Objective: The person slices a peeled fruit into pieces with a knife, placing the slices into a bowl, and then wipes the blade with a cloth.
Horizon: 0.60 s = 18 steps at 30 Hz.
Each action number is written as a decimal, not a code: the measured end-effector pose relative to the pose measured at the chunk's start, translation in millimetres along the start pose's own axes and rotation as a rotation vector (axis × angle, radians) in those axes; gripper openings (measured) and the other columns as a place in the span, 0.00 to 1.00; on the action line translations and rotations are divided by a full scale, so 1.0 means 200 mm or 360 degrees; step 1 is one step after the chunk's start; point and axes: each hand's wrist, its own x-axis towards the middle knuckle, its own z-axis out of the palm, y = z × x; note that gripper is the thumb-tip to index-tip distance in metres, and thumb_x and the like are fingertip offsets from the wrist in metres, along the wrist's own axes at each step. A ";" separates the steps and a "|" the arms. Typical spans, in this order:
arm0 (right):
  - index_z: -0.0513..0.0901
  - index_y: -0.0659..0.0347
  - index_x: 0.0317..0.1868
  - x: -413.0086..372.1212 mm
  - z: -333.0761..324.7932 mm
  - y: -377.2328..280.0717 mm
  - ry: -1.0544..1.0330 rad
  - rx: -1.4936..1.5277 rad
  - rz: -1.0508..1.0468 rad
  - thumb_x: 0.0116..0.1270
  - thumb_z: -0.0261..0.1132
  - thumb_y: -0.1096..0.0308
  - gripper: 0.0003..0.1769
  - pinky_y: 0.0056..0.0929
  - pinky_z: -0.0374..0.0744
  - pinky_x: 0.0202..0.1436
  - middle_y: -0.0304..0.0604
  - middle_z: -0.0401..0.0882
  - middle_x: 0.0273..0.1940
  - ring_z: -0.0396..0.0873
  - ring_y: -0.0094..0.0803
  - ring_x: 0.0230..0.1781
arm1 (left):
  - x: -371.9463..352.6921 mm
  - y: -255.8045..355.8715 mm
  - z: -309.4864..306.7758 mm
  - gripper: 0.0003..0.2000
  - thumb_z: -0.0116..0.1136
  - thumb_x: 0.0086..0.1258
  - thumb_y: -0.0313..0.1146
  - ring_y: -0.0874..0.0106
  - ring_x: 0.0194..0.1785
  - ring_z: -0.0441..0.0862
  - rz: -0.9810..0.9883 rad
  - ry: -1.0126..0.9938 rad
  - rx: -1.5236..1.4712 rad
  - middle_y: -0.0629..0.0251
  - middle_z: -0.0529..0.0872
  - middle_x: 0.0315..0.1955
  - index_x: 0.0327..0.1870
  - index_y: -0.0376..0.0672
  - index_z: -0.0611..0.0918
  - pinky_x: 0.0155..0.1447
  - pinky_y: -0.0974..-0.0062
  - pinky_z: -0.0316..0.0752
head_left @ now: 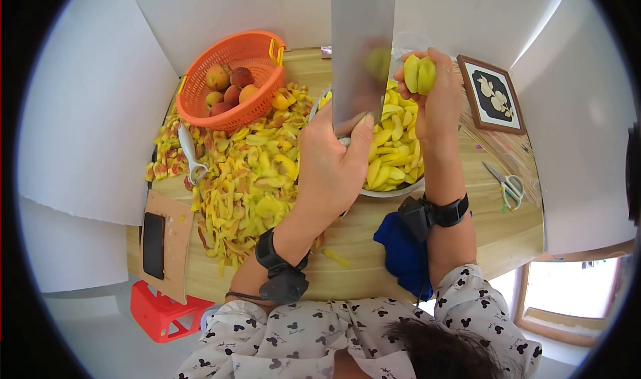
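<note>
My left hand is closed on a large knife, its wide blade pointing up and away from me. To the right, my right hand holds a peeled, cut yellow-green fruit, with the fingers wrapped behind it. Below and between both hands stands a metal bowl full of yellow fruit slices. The knife and my left hand hide the bowl's left part. A wide heap of peels lies left of my left hand.
An orange basket with several fruits stands at the back left. Nearby are a white peeler and a phone on a board. On the right lie scissors, a framed picture and a blue cloth.
</note>
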 end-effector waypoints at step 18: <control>0.81 0.67 0.35 -0.04 0.04 -0.02 -0.0117 -0.0288 -0.0235 0.72 0.53 0.57 0.20 0.23 0.71 0.25 0.39 0.77 0.24 0.72 0.23 0.21 | 0.01 -0.04 0.00 0.11 0.54 0.67 0.25 0.70 0.35 0.82 0.0112 0.0020 0.0129 0.53 0.85 0.33 0.47 0.30 0.78 0.42 0.71 0.74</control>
